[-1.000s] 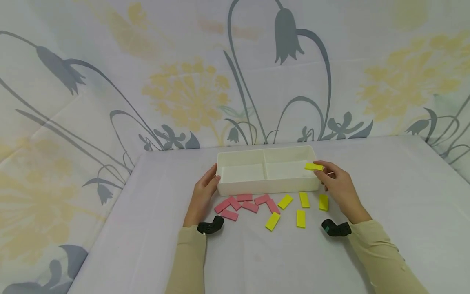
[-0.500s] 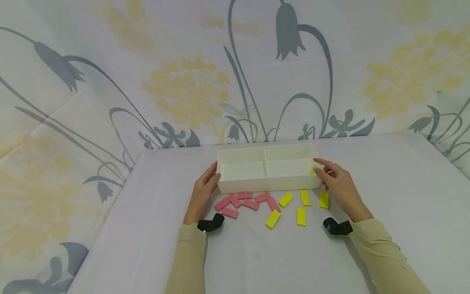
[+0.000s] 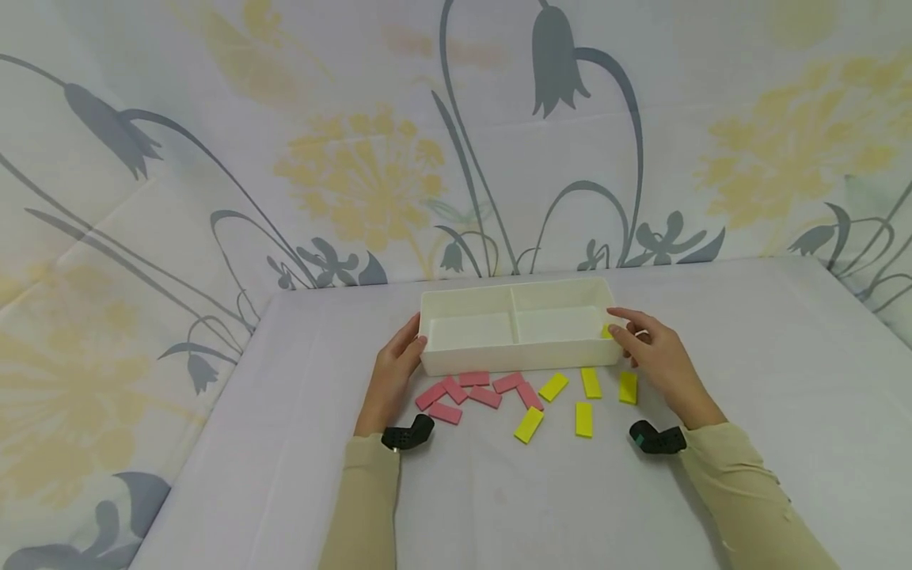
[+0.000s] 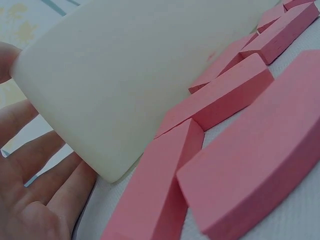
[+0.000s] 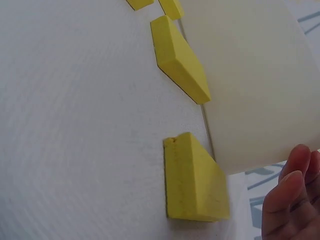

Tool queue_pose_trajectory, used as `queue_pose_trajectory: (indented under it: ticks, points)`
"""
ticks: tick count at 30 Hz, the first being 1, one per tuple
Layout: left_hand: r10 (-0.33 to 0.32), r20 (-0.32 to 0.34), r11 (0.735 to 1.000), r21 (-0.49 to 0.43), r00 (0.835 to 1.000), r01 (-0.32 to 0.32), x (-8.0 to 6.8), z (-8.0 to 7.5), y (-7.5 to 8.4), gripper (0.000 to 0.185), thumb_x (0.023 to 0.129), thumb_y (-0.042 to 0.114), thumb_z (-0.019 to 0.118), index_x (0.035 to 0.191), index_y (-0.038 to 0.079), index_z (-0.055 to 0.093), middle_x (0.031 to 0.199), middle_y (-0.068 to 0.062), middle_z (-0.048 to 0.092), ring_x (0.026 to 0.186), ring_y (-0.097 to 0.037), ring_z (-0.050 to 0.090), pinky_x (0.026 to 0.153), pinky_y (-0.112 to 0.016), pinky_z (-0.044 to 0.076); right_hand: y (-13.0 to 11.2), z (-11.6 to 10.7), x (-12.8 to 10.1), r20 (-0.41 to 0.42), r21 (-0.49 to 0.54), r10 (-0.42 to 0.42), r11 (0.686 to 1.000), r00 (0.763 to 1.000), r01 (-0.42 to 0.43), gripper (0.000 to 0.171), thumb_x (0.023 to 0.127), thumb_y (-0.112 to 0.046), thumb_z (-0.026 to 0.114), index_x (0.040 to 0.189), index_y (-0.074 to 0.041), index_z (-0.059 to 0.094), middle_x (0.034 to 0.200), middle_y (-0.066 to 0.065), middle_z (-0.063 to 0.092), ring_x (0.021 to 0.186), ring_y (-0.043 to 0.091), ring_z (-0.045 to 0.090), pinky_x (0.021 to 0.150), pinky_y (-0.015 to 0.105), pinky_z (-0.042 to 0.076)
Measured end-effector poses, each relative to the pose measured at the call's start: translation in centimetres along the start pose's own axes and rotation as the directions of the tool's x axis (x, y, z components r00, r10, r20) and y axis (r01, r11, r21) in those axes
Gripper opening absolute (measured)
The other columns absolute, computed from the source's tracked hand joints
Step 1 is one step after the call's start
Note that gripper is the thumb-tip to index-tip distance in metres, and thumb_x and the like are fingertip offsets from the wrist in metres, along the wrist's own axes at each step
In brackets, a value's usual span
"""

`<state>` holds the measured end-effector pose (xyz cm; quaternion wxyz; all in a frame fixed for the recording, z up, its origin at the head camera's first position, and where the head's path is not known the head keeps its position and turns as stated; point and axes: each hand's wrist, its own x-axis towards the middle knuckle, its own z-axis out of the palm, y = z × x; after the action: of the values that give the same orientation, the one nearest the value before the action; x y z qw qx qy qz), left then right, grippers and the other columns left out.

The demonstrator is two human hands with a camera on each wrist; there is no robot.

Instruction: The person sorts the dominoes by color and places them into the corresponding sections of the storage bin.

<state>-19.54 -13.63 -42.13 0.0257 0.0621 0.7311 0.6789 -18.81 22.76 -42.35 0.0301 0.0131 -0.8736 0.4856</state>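
- Yellow block sits at my right hand's fingertips, inside the right end of the white tray; whether I still pinch it or have let go I cannot tell.
- My left hand lies with straight fingers flat against the tray's left end, apparently steadying it.
- Below my right hand, more yellow blocks lie loose; beside my left, the pink blocks cluster against the tray's near wall.
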Motion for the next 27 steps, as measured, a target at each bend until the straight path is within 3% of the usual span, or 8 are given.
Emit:
queue_pose_trajectory:
  ticks: [7,13,22,27]
  points:
    - [0.012,-0.01,1.0,0.001,1.0,-0.012,0.5,-0.3,-1.1,0.049,0.09,0.033,0.051,0.136,0.022,0.038,0.137,0.006,0.038,0.123,-0.009,0.036,0.097,-0.033,0.034,-0.3,-0.9,-0.1,0.028,-0.055,-0.014,0.998,0.999,0.016,0.057,0.089,-0.043,0.048,0.136,-0.014,0.036,0.095,0.01,0.048,0.072,0.026,0.052,0.061,0.03,0.046]
    - [0.036,-0.012,0.999,0.003,0.999,-0.036,1.1,-0.5,-2.7,0.047,0.09,0.035,0.05,0.135,0.026,0.039,0.137,0.007,0.038,0.123,-0.01,0.036,0.097,-0.034,0.034,-0.1,-1.8,-0.2,0.11,-0.074,0.029,0.997,0.994,-0.021,0.062,0.089,-0.047,0.046,0.137,-0.012,0.032,0.098,0.013,0.052,0.078,0.026,0.053,0.066,0.033,0.046]
    - [0.024,-0.025,1.0,0.001,0.999,-0.024,1.3,-0.5,-2.7,0.046,0.089,0.037,0.051,0.133,0.03,0.041,0.134,0.012,0.039,0.122,-0.006,0.037,0.096,-0.032,0.035,0.2,-2.7,-0.2,0.232,-0.07,0.024,0.997,0.972,-0.008,0.062,0.091,-0.042,0.045,0.135,-0.001,0.032,0.098,0.015,0.057,0.078,0.023,0.056,0.067,0.032,0.048]
    - [0.023,-0.026,1.0,0.0,0.999,-0.023,1.3,-0.5,-2.8,0.046,0.09,0.035,0.05,0.134,0.028,0.04,0.135,0.009,0.039,0.122,-0.008,0.037,0.096,-0.033,0.035,0.5,-3.1,-0.2,0.3,-0.127,0.058,0.992,0.952,-0.021,0.069,0.087,-0.047,0.049,0.134,0.002,0.031,0.094,0.012,0.059,0.076,0.02,0.056,0.067,0.031,0.047]
